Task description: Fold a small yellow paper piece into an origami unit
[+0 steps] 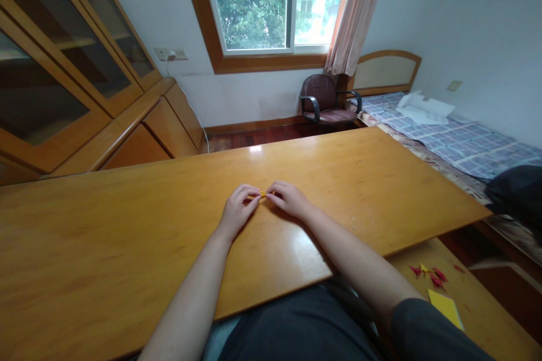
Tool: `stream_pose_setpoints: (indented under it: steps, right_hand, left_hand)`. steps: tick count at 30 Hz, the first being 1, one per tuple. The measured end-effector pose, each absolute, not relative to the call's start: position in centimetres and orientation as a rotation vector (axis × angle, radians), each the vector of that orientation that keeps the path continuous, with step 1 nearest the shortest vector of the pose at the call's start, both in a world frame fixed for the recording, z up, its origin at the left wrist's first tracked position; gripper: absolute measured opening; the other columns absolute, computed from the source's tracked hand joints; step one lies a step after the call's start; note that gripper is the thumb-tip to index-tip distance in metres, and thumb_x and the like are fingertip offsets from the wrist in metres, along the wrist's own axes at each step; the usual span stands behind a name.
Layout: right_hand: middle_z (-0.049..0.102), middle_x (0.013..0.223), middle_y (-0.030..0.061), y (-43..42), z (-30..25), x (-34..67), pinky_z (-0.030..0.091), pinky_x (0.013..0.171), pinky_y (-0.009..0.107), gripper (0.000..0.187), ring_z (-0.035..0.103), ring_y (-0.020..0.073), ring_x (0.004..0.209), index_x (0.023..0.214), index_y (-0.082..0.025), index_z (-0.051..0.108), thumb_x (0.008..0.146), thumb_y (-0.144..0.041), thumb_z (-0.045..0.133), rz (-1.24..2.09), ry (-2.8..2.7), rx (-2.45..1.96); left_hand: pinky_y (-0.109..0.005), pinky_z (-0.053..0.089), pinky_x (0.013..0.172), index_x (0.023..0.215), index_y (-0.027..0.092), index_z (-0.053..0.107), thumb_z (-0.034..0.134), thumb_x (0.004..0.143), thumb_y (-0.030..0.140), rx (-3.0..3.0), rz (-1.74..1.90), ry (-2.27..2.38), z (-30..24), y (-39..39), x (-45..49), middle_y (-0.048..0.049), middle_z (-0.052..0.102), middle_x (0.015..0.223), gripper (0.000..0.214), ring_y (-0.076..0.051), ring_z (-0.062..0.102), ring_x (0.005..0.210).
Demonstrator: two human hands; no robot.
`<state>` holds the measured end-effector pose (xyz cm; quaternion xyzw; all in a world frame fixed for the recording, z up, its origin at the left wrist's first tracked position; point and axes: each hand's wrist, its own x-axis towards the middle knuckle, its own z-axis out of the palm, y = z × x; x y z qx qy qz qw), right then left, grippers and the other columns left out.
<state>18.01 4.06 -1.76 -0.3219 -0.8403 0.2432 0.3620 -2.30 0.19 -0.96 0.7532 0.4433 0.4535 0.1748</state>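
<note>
A small piece of folded yellow paper (263, 194) is pinched between my two hands, just above the wooden desk (127, 237). My left hand (239, 208) grips its left end with thumb and fingertips. At the other end, the fingertips of my right hand (290, 198) close on it. Most of the paper is hidden by my fingers, so its exact folded shape cannot be made out.
On a lower surface at right lie several small red folded pieces (437, 279), a small yellow one (424, 269) and a yellow paper sheet (446, 308). Beyond the desk stand an armchair (320, 93), a bed (457, 135) and a glass-fronted cabinet (144, 144). A black bag (516, 197) rests at far right.
</note>
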Motion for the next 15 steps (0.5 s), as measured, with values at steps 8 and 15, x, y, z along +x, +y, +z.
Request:
stream_pose_setpoints:
  steps: [8, 15]
  right_hand:
    - [0.063, 0.088, 0.0047, 4.05, -1.89, 17.92, 0.047, 0.078, 0.025, 0.012, 0.060, 0.0146, 0.083, 0.091, -0.017, 0.065, 0.093, -0.024, 0.055, 0.604, -2.182, -0.821]
    - [0.063, 0.080, 0.0032, 4.04, -1.40, 18.16, 0.046, 0.072, 0.025, 0.012, 0.058, 0.0137, 0.075, 0.084, -0.016, 0.065, 0.090, -0.024, 0.058, 0.674, -2.095, -0.855]
  left_hand:
    - [-0.026, 0.058, 0.070, 0.084, 0.019, 0.064, 0.058, 0.089, 0.023, 2.193, 1.268, 1.290, -1.17, 0.42, -2.31, -0.0049, 0.064, 0.094, 0.009, -0.015, 0.063, 0.085]
    - [-0.028, 0.058, 0.073, 0.082, 0.019, 0.065, 0.058, 0.089, 0.025, 2.128, 1.308, 1.313, -1.31, 0.59, -2.61, -0.0054, 0.064, 0.094, 0.012, -0.016, 0.063, 0.088]
